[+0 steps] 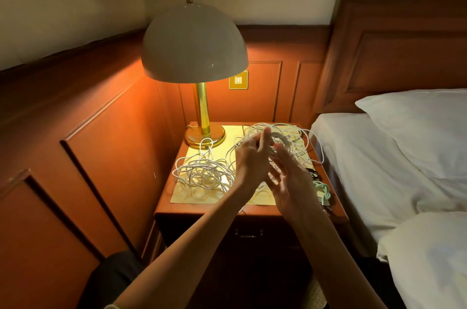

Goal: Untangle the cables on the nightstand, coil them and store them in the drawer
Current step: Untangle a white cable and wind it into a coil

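We can't sort out much where the hands meet: motion blur smears the right hand point(290, 182), and the left hand point(249, 157) covers part of the white loops point(280, 135) at the back right of the nightstand point(202, 210). The L fingers are curled and pinch a strand of those loops. The R fingers look fairly straight and spread just beside them, and we can't tell whether they touch. The drawer point(249, 234) front sits in deep shadow w/ only its handle readable.

The cables are thin and glossy, lying on a yellow mat point(199, 197). The white tangle point(202, 172), front left, is a loose knot of overlapping rings. A mint-green cable point(322, 190) is bunched at the right edge, w/ a black cable point(313, 173) just behind it, mostly hidden.

Count: 2 hands, 2 white heaps (no. of separate cords unclear), 1 green, 1 black, 1 lamp point(194, 43), lit, back left.
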Demonstrator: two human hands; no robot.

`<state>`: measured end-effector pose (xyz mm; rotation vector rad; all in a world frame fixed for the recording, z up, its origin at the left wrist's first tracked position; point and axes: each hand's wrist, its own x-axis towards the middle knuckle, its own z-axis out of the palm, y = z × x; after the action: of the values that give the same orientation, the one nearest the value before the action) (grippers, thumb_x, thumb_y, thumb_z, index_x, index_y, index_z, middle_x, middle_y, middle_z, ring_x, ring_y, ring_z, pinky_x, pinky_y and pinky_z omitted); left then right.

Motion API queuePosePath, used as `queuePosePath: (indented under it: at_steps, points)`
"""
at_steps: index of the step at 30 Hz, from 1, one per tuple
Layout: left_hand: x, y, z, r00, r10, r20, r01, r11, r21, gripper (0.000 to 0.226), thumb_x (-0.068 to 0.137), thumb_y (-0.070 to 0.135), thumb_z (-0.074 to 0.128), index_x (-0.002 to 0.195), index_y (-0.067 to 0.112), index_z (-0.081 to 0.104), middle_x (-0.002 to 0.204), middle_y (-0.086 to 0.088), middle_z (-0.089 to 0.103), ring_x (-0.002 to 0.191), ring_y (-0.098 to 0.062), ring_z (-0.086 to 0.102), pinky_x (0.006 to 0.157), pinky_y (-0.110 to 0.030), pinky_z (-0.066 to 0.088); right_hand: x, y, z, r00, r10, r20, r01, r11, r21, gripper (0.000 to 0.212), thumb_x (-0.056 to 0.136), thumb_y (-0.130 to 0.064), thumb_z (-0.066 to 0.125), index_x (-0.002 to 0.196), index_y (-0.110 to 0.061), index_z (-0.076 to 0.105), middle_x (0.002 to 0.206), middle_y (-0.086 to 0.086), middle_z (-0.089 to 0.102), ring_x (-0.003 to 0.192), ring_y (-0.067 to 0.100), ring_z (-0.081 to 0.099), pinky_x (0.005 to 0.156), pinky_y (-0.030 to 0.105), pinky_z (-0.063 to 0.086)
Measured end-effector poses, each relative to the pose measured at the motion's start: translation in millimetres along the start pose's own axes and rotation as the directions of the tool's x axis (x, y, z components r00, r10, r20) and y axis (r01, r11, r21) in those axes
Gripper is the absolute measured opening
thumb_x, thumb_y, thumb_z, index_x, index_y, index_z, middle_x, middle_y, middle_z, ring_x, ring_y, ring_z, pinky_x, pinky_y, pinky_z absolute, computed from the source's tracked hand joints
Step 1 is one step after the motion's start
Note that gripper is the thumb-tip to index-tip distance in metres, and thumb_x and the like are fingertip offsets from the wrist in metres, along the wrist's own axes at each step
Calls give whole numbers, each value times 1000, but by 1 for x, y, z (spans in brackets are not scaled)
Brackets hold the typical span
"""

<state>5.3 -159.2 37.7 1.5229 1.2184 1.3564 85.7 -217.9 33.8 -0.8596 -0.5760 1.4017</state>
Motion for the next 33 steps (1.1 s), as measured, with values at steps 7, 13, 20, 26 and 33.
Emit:
queuePosePath:
  at_steps: [7,13,20,26,33]
  points:
    - [10,-19,-17,941,-50,333,30,997,66,50,103,54,34,80,16,58,64,-2,50,55,-17,43,53,-34,33,10,-15,-7,982,41,-186,-68,988,-140,30,97,-7,58,126,-1,60,107,15,73,93,23,68,74,33,55]
    - [8,-16,-23,869,-33,494,-88,971,221,37,103,48,40,103,14,54,76,-4,61,57,-12,52,50,-26,40,15,-30,-16,990,91,-112,-126,923,-363,20,100,-3,49,115,0,63,99,14,69,88,23,63,79,37,53]
    - [10,-15,-23,888,-84,452,-95,928,359,29,104,41,44,98,17,59,76,-1,71,50,-1,57,43,-17,38,20,-29,-25,993,58,-102,-105,823,-558,26,99,-3,54,122,-10,63,103,15,72,93,25,65,78,38,55]
    - [12,-14,-24,885,-112,452,-80,920,385,36,103,46,46,92,18,67,70,4,72,46,-2,55,44,-19,36,32,-31,-39,996,81,-47,-93,778,-621,63,90,-10,71,145,-27,45,114,13,67,102,31,68,77,38,56]
    - [14,-20,-29,844,-234,483,163,969,184,45,103,45,47,97,10,75,71,1,73,52,-15,49,50,-25,37,21,-27,-35,847,-479,229,355,193,-915,63,68,-47,85,117,-25,52,93,-5,61,74,8,65,60,24,56]
